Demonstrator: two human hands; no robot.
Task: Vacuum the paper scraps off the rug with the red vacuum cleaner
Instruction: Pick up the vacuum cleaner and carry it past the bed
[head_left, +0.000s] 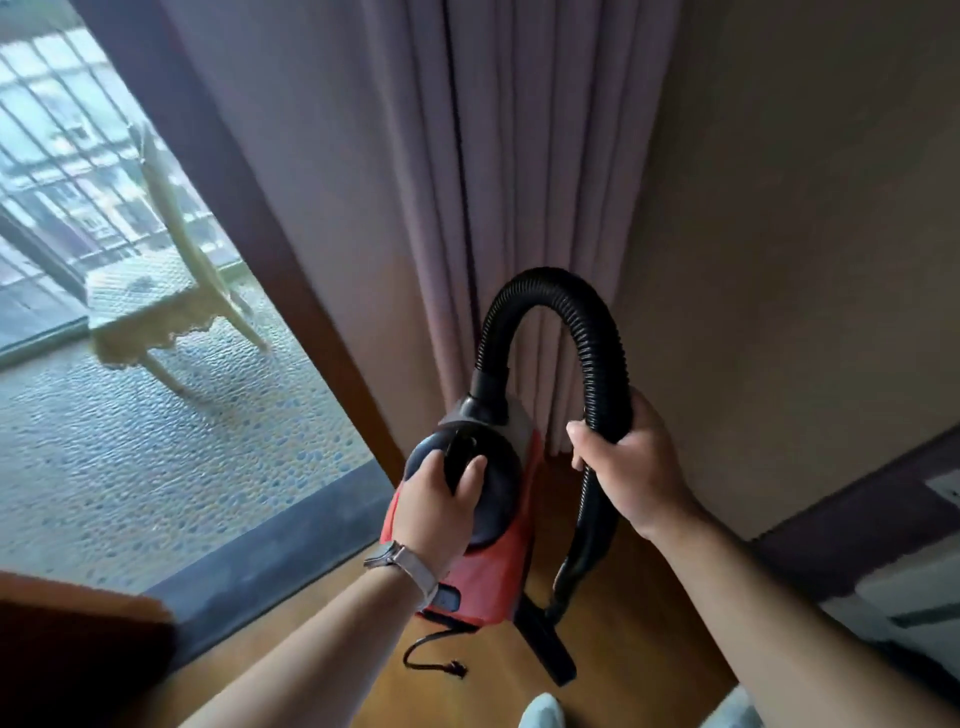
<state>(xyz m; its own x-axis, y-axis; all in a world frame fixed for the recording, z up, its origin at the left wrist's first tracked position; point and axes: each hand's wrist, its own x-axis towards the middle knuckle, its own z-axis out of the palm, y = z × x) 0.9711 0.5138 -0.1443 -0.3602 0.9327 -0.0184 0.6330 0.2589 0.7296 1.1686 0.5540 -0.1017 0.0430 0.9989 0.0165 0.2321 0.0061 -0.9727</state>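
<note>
The red vacuum cleaner (488, 577) hangs above the wooden floor in the corner by the curtain. My left hand (436, 509) grips the black handle on its round black top. Its ribbed black hose (587, 332) arches up and over to the right, where my right hand (631, 462) grips it. Below that hand the hose runs down to a black nozzle (550, 654) near the floor. A short black cord (431, 660) dangles under the body. No rug or paper scraps are in view.
A mauve curtain (467, 208) hangs behind the vacuum and a beige wall (805, 260) stands to the right. At left a glass door shows a balcony with a pale chair (171, 291). Dark furniture (67, 665) sits at bottom left, a bed edge (904, 587) at right.
</note>
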